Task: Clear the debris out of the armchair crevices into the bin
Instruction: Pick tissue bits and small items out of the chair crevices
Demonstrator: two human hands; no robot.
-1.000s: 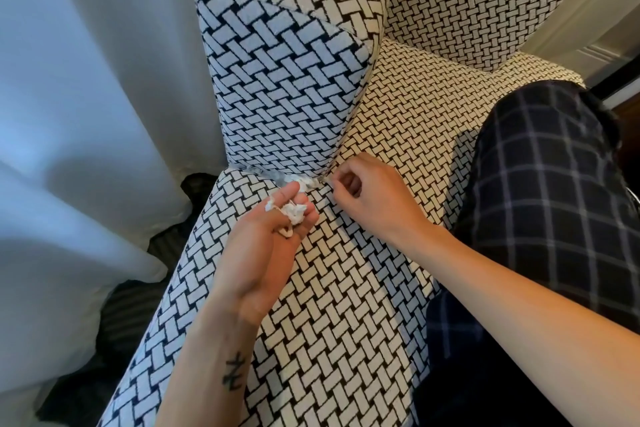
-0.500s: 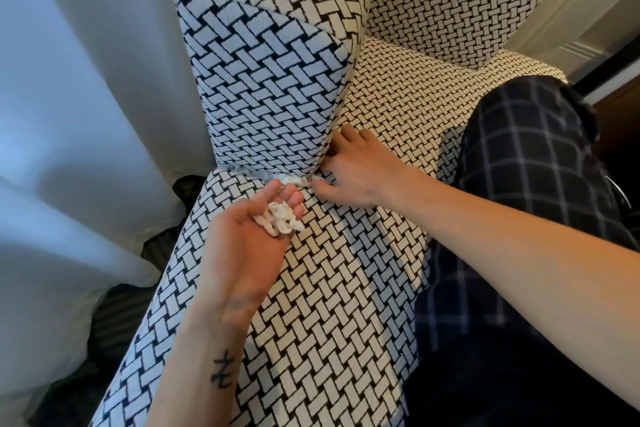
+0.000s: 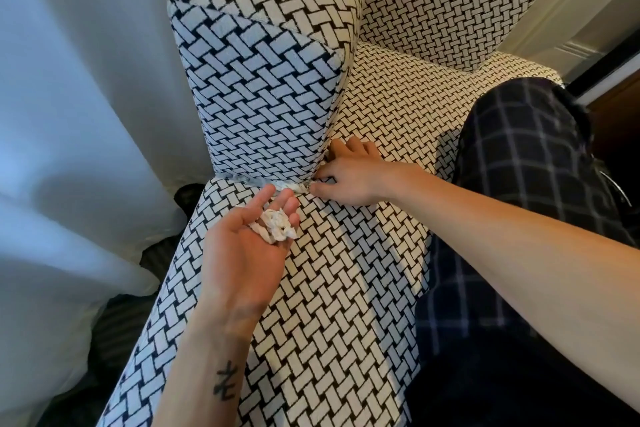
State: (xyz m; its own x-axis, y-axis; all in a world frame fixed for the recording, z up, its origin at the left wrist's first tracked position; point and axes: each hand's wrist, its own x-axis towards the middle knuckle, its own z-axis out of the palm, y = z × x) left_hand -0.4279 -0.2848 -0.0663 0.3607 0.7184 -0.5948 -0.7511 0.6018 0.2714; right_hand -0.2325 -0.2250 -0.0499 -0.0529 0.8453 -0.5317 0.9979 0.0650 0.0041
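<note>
White curtain (image 3: 69, 121) L, plaid trousers (image 3: 519, 191) R, dark striped carpet (image 3: 116, 326) below

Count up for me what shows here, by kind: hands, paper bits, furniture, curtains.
Hands: 2, left hand and right hand
Paper bits: 2, wad on the left palm, scrap in the crevice
Armchair: 1
Curtain: 1
Total: 6

Black-and-white woven-pattern armchair (image 3: 332, 288); white crumpled paper (image 3: 277, 227); dark plaid trousers (image 3: 512, 156).
</note>
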